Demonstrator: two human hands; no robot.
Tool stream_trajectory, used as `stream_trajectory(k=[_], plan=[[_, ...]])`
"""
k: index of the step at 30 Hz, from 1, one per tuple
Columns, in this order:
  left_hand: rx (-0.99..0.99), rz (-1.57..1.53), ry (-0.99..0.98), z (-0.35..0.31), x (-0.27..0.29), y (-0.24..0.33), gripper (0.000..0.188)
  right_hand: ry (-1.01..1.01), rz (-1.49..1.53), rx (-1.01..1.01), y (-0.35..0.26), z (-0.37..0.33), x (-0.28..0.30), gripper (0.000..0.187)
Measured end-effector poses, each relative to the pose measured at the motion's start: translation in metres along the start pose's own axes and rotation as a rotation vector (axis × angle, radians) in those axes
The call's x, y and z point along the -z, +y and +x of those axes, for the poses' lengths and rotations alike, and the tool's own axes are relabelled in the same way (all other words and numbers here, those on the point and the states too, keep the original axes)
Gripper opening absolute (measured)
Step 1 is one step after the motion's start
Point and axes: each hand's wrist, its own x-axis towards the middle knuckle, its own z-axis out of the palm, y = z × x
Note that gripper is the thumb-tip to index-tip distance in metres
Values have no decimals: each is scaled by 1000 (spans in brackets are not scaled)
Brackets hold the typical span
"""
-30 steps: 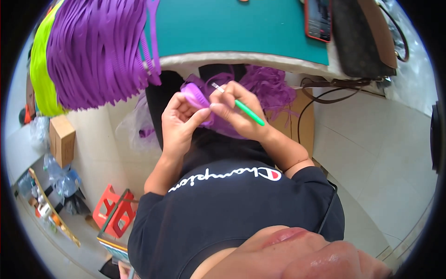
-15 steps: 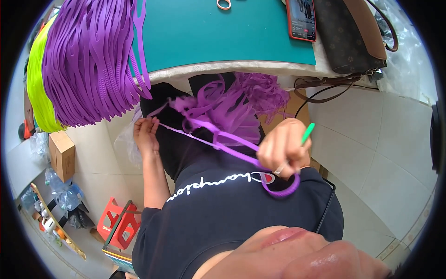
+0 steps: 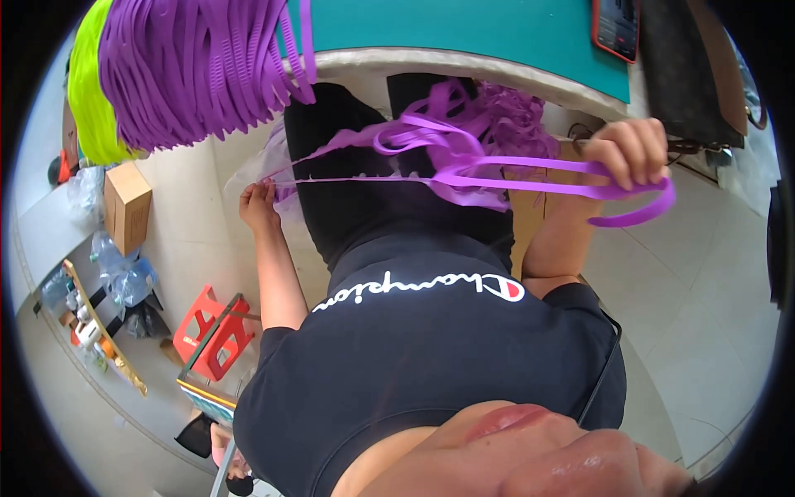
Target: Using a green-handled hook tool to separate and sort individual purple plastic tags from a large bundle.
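Observation:
My left hand (image 3: 259,205) is stretched out to the left by my thigh, pinching the end of long purple strips (image 3: 464,170). My right hand (image 3: 631,153) is raised to the right below the table edge, closed on the other end of the strips, which loops past my fingers. The strips stretch taut between both hands across my lap. A loose pile of purple strips (image 3: 497,112) lies in my lap under the table.
A green-topped table (image 3: 497,33) runs along the top, with a big bunch of purple strips (image 3: 199,66) and a yellow-green bunch (image 3: 87,99) hanging off its left end. A phone (image 3: 617,25) and dark bag (image 3: 687,66) lie on it. Cardboard box (image 3: 126,205), red stool (image 3: 211,331) on the floor at left.
My hands, together at my lap a second ago, have pulled apart; the left went out left, the right lifted up to the right, drawing the purple strips taut. The green tool is out of sight.

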Motion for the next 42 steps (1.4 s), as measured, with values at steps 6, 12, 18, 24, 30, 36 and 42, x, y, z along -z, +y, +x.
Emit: stream_trajectory(k=[6,12,18,24,30,36,42], plan=[[-13,71,280,44,78,-23,13,155,270,70,-25,6,2,26],[-86,209,145,33,79,-22,12,223,-158,75,11,17,3,18],[-263,633,-343,-16,9,5,6,-35,-1498,-206,71,16,14,29],[-996,975,-790,-120,-97,40,32,337,-1797,-320,12,-46,13,31],[-1305,865,-1559,-185,-174,22,63,598,-1785,-509,32,-126,55,34],[-1363,823,-1570,-189,-203,5,73,434,-1503,-407,48,-116,10,37],[-1507,446,-1285,-193,-201,29,41,180,-1545,-204,48,-91,-10,35]])
